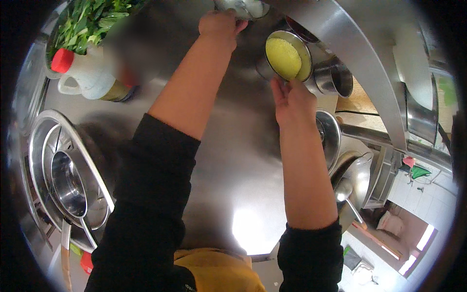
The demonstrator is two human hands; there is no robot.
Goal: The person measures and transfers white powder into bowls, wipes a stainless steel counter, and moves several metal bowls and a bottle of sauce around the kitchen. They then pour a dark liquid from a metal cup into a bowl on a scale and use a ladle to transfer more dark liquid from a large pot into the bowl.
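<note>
On the right, my right hand (294, 100) touches the near rim of a round metal container (305, 54) that holds a yellow granular food (282, 58). The ends of its fingers are partly hidden against the rim, so I cannot tell how firmly they grip. My left hand (220, 27) reaches to the top edge of the view, beside a shiny, clear or metal vessel (242, 8) that is partly cut off. Its fingertips are mostly hidden, and whether they hold the vessel is unclear. Both hands are over the stainless steel worktop (240, 120).
Leafy greens (85, 25) fill a container at the upper left, near a white jug with a red cap (89, 78). Large metal bowls with a ladle-like pot (69, 182) stand left. A steel pot (334, 78), a metal bowl (334, 135) and a wok (359, 171) lie right.
</note>
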